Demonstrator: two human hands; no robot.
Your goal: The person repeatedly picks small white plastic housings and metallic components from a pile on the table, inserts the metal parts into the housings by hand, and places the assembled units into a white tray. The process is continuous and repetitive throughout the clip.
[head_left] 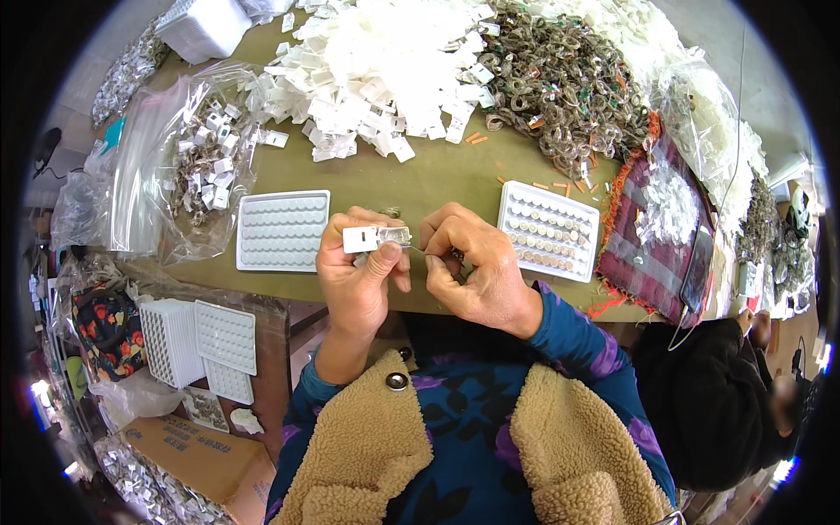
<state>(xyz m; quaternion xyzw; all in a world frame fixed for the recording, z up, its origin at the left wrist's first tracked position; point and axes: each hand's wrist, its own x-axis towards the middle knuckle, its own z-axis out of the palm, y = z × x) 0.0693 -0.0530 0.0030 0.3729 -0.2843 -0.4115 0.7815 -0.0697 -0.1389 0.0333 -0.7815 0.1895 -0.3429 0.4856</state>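
My left hand (357, 293) pinches a small white plastic housing (358, 239) between thumb and fingers. A see-through plastic part (395, 234) sticks out of its right side, toward my other hand. Close by on the right, my right hand (479, 269) is closed, its thumb and fingertips pressed together. Something small and dark shows between these fingers, too small to name; a thin strand seems to run from there to the see-through part. Left of my hands lies a white tray (244, 231) with rows of hollows. On the right, another white tray (507, 206) holds rows of small round pieces.
A big heap of white plastic housings (376, 74) covers the table's far middle. Beside it rises a pile of coiled wires (560, 87). A bag of parts (210, 157) lies left. A plaid cloth (643, 236) and a phone (697, 269) are at right, near a person (709, 394) in black.
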